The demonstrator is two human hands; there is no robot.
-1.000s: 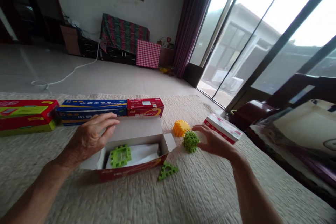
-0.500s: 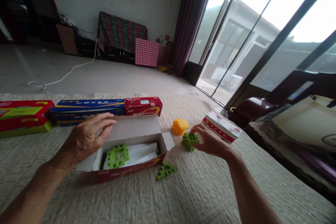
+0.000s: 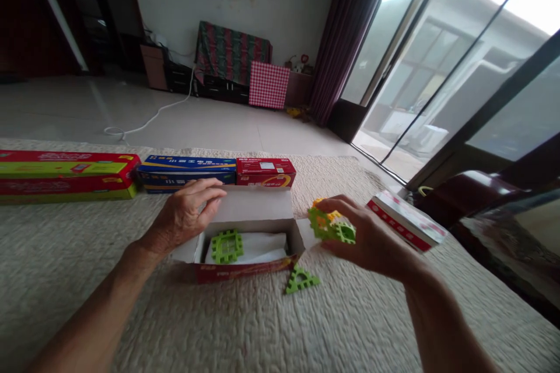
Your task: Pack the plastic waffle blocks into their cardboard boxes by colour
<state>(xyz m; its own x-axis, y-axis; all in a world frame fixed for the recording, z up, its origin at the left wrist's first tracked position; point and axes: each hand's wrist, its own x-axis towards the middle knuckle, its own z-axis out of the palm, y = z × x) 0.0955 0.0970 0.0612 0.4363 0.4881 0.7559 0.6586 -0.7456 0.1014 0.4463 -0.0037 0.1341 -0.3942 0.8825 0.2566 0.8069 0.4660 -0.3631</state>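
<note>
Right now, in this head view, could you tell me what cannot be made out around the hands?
Head view:
Yellow block: mostly hidden by the green block and the right hand.
Blue box: print too small to read.
Open box: left end hidden by the left hand.

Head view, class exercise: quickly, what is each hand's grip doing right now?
Left hand: open, holding nothing, beside the lid of the open cardboard box.
Right hand: closed, holding green and yellow plastic building blocks.

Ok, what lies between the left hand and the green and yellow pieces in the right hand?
In the head view, the open cardboard box lies between the left hand and the held pieces, with a green lattice piece on white paper inside.
</note>
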